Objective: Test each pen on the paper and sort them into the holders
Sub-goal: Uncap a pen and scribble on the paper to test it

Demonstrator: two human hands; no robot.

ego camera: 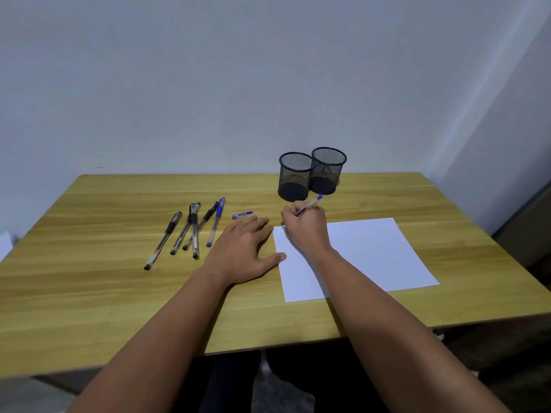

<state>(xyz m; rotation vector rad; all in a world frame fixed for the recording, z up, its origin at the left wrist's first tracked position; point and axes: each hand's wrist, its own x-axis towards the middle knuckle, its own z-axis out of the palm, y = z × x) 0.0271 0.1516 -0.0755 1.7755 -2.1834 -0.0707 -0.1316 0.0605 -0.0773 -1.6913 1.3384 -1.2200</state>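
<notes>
While the right hand [304,228] grips a blue-ended clear pen [310,205], its tip hidden behind the fingers at the white paper sheet's [372,251] corner, the left hand [241,251] lies open and flat beside it. A blue pen cap [242,215] lies just beyond its fingertips, six capped pens [193,228] to its left, and two black mesh holders [311,174] beyond the right hand.

A wooden table [119,293] with a pale, streaky grain stands pushed against a plain white wall [208,84]. A second wall [512,150] meets it at a corner on the right. The floor beneath is dark and dim.
</notes>
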